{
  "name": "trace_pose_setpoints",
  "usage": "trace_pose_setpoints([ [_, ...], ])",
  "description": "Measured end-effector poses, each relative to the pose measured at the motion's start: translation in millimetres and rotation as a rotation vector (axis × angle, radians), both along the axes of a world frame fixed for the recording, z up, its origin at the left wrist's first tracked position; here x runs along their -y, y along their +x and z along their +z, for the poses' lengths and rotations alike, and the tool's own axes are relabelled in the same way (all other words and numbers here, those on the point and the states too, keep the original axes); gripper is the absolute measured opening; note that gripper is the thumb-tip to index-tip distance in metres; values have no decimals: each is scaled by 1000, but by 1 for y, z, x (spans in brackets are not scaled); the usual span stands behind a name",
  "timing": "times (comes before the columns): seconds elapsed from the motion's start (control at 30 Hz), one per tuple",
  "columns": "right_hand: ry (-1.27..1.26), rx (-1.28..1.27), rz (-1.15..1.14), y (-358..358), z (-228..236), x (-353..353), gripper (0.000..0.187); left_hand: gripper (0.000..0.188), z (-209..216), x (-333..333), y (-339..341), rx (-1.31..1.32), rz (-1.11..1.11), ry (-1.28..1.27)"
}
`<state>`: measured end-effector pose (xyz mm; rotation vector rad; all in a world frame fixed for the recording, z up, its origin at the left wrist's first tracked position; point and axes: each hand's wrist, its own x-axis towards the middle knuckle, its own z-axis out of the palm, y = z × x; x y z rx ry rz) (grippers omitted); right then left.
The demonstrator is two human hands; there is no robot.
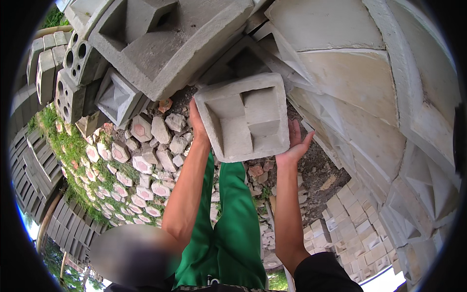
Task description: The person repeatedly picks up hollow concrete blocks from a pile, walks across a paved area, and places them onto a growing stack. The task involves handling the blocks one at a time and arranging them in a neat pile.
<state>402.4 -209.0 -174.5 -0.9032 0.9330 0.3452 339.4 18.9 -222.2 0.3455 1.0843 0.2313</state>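
A square grey concrete breeze block (228, 114) with a raised rim and stepped recesses is held up in front of me, its hollow face toward me. My left hand (197, 119) presses against its left side, most of the fingers hidden behind the block. On the opposite side my right hand (295, 146) supports the lower right edge with its palm, the thumb sticking out to the right. Just beyond the block's upper edge lies a darker recessed block (243, 61), partly covered by it.
A large concrete block (170, 58) stands at the upper left, with a smaller pyramid-faced block (116, 97) and round-holed blocks (80, 56) beside it. Stacked pale blocks (345, 73) form a wall on my right. Rubble (163, 131) and hexagonal pavers (143, 163) cover the ground at left.
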Motion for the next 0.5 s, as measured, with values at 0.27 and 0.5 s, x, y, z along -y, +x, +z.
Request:
trace_pose_setpoints([
  [0.27,256,-103,-158,-23,32,-56,85,64,15,1,11,42,-85,3],
  [0.5,237,-28,-93,-14,29,-52,77,74,14,0,13,22,-33,-65],
])
